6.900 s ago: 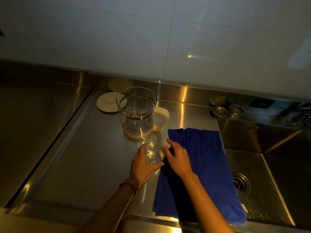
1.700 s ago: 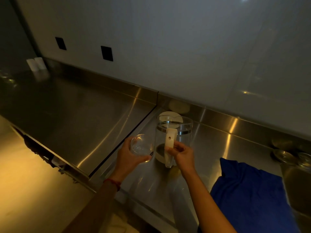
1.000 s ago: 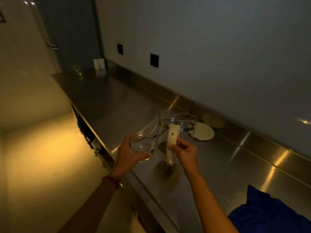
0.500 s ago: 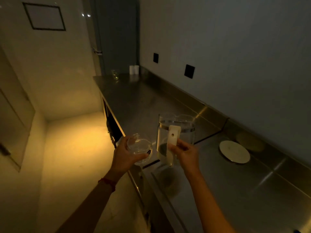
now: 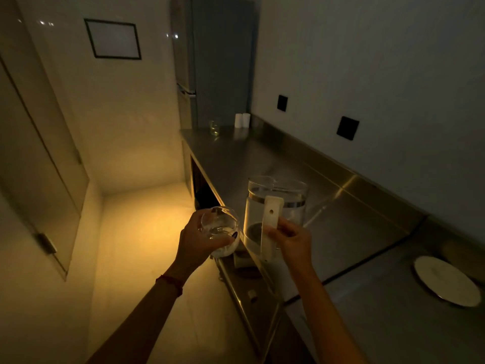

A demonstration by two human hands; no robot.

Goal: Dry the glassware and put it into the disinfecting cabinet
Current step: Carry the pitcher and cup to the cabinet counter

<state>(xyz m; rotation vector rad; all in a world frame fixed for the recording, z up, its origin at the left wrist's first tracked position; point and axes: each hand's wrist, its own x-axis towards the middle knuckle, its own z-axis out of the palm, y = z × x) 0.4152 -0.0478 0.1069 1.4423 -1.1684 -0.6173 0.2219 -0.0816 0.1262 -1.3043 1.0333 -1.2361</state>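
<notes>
My left hand (image 5: 195, 239) grips a small round clear glass (image 5: 221, 227), held in the air beside the counter's front edge. My right hand (image 5: 292, 241) holds a tall clear glass jug (image 5: 277, 206) by its white handle (image 5: 270, 224), upright and lifted above the steel counter (image 5: 262, 164). Glass and jug hang side by side, a little apart. A tall grey cabinet (image 5: 217, 61) stands at the far end of the counter.
A white round lid (image 5: 446, 281) lies on the counter at right. Another small glass (image 5: 214, 127) and two white cylinders (image 5: 242, 119) stand at the counter's far end. An open floor strip lit yellow runs left of the counter, with wall panels further left.
I lifted the glass and jug off the counter by the blue cloth and turned left; the view now looks along the counter toward the grey cabinet, and the cloth and sink have left the view.
</notes>
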